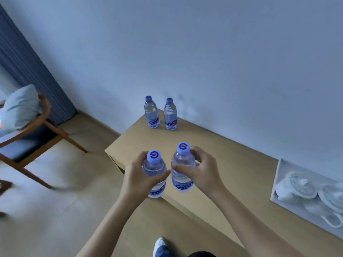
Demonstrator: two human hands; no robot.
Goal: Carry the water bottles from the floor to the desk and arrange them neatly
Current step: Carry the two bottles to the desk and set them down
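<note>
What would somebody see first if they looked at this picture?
Probably the two hands in the middle, each holding a water bottle: the left hand grips one bottle and the right hand grips another, side by side above the desk's near edge. After that, two more bottles standing upright together at the desk's far corner by the wall.

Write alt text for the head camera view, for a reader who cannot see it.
A person's left hand and right hand each grip a water bottle over the near edge of a wooden desk. Two more bottles stand upright side by side at the desk's far corner by the wall. A white tray of cups sits to the right.
</note>
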